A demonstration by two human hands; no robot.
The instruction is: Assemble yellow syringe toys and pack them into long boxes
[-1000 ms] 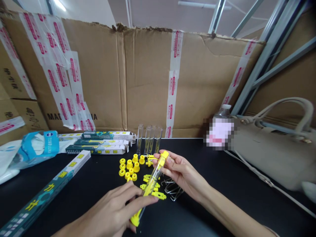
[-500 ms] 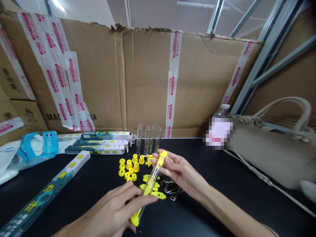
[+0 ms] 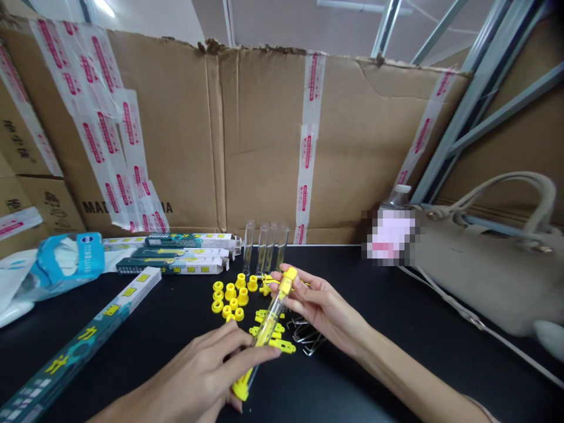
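Observation:
Both hands hold a clear tubular spring scale [image 3: 269, 320] with yellow end caps, tilted with its top to the right. My left hand [image 3: 207, 367] is closed round the lower part, thumb along the tube. My right hand [image 3: 326, 302] pinches the yellow cap at the upper end. Yellow collars and rings [image 3: 230, 292] lie just beyond my left hand. Behind the tube are flat yellow strips [image 3: 282, 345], partly covered by it. Bent metal wire hooks [image 3: 307, 338] lie beneath my right hand. Several clear tubes [image 3: 249, 249] stand upright farther back.
Printed narrow boxes [image 3: 176, 265] are stacked at back left, and a long one [image 3: 83, 338] lies at left. A blue tissue pack [image 3: 70, 258] is beside them. At right are a bottle [image 3: 400, 197] and a handbag [image 3: 480, 264]. A cardboard wall [image 3: 264, 141] closes off the back.
Almost nothing differs. Both hands keep their hold on the spring scale, which has shifted very slightly to the left and up in the picture.

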